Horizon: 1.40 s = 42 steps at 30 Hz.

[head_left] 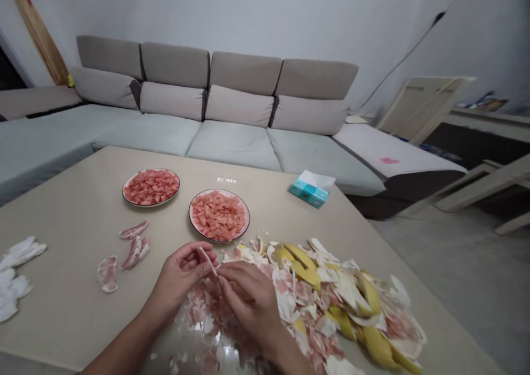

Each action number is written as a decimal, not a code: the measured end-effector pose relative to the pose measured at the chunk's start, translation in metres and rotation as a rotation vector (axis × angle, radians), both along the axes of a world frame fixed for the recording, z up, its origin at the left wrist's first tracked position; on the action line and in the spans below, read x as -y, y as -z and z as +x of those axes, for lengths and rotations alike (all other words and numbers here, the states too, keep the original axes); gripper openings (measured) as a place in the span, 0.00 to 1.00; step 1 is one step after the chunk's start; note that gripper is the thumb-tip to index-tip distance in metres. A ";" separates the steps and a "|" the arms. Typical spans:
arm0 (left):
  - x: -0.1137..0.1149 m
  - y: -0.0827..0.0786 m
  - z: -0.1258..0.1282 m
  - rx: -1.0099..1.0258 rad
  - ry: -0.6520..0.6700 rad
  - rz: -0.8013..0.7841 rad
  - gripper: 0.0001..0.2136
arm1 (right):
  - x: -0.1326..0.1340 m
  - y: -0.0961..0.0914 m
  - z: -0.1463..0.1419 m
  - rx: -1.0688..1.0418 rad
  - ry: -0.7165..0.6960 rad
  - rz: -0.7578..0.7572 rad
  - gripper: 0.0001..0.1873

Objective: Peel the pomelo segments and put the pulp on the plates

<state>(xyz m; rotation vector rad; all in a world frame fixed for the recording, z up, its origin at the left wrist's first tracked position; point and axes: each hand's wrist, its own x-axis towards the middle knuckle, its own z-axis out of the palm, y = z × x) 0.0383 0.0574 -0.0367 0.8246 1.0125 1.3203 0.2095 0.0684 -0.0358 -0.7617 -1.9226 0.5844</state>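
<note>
Between my two hands is a pomelo segment [209, 260], a thin pale-edged piece. My left hand [188, 267] has its fingers closed round one end, and my right hand [248, 292] pinches the other end. Both are above the near part of the table, over scraps of pink membrane [207, 309]. Several unpeeled pomelo segments [134, 251] lie left of my left hand. Beyond my hands, a dark-rimmed plate [191, 220] holds a heap of pink pomelo flesh [218, 215].
Farther left stands a second plate [132, 202] of pink flesh. Yellow pomelo peel [302, 264] and white pith pile up on the right. A blue tissue box [308, 191] sits near the far edge, crumpled tissues [14, 286] at the left. A sofa [232, 143] stands behind the table.
</note>
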 end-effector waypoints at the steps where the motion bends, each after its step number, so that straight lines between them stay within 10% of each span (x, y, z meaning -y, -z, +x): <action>1: 0.000 0.000 0.000 -0.012 0.002 -0.003 0.16 | 0.000 0.000 0.000 0.006 0.002 0.007 0.11; 9: -0.001 0.000 -0.002 -0.127 0.010 -0.034 0.16 | 0.000 -0.001 0.000 0.050 0.026 -0.111 0.07; 19: 0.001 -0.002 -0.005 0.127 0.213 -0.053 0.13 | 0.000 -0.002 -0.006 -0.167 -0.070 -0.690 0.07; 42: 0.005 -0.024 -0.010 0.029 0.248 -0.054 0.21 | -0.010 0.021 -0.010 -0.465 -0.044 -0.842 0.13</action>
